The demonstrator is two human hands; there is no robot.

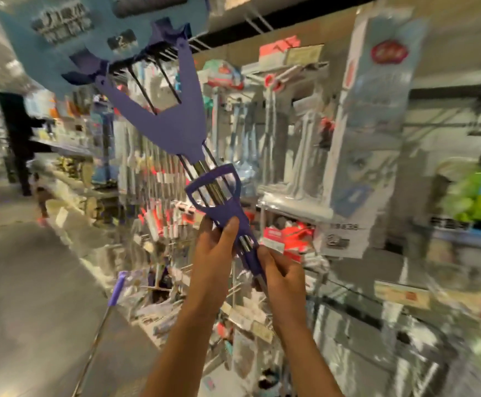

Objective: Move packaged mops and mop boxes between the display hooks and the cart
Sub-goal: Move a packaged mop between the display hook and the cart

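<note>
1. The left hand [217, 247] grips the purple mop [173, 121] on its lower plastic frame, thumb laid up along the front, fingers wrapped behind.
2. The right hand [280, 275] pinches the mop's handle just below the left hand, fingers curled round the metal rods.
3. The mop is held up in the air, tilted, its head at upper left inside a pale blue package [70, 32] with dark print, too blurred to read.
4. Behind it, more packaged mops hang on display hooks [257, 22]; a tall box [376, 110] hangs at right.
5. A purple-handled pole [117, 287] stands low at left beside the grey floor [27, 296].
</note>
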